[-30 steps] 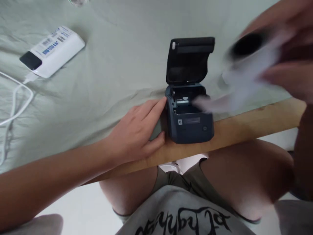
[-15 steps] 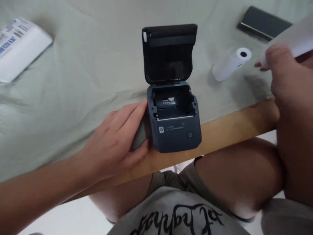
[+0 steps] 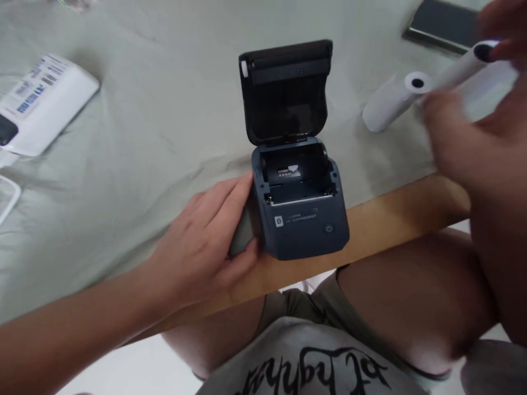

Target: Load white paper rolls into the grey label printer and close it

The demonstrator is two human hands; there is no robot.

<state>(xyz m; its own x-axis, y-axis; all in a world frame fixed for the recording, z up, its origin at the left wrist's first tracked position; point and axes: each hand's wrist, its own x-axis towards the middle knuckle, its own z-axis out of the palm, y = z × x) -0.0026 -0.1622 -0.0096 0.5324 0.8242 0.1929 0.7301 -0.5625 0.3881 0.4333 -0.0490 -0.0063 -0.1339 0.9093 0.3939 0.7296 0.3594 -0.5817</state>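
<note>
1. Grey shirt (image 3: 304,356): black script, upside down and creased.
2. Left hand (image 3: 201,236): open, fingers together, thumb apart, fingertips touching the printer (image 3: 304,233) on its left side.
3. The printer stands at the table's wooden edge (image 3: 395,211), dark blue with cut corners, black lid (image 3: 286,104) raised, bay exposed.
4. Its front bears a white Bluetooth square, pale print too small to read and a round power button; a label inside is illegible.
5. Right hand (image 3: 477,142): blurred, thumb and fingers spread about the far roll (image 3: 457,71); cannot tell whether it grips.
6. Power bank (image 3: 57,118): white, its label showing barcodes and unreadable blue print.
7. Near roll (image 3: 382,107): white, dark-cored.
8. Phone (image 3: 447,24): dark, beyond both rolls.
</note>
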